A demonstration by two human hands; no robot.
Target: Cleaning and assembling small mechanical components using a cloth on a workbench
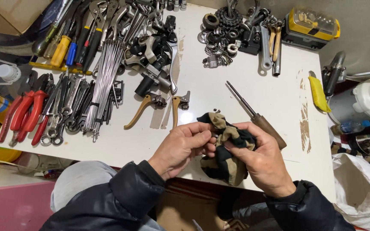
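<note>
Both hands wipe a small part w/ a rag, lower centre.
Left hand (180,147) pinches the part, mostly hidden; right hand (260,160) closed around rag (228,149). Wiping seems midway; next needs turning it. Screwdriver (253,113) just behind; pliers (24,113) far left.

1. The person wears a dark, nearly black padded jacket; its fabric has a slight sheen and puffs into soft quilted folds.
2. The left sleeve (127,188) ends in a rounded, gathered cuff at the wrist, creased where the padding bunches.
3. The right sleeve (309,205) matches it (same dark shade, same puffy quilting), and its cuff closes snugly at the wrist.
4. Both hands, the left hand (183,147) and the right hand (260,160), are bare: no gloves, and no rings or watch can be made out.
5. Beneath the left sleeve a pale grey trouser leg (80,186) shows, smooth and lightly creased, lighter than the jacket.
</note>
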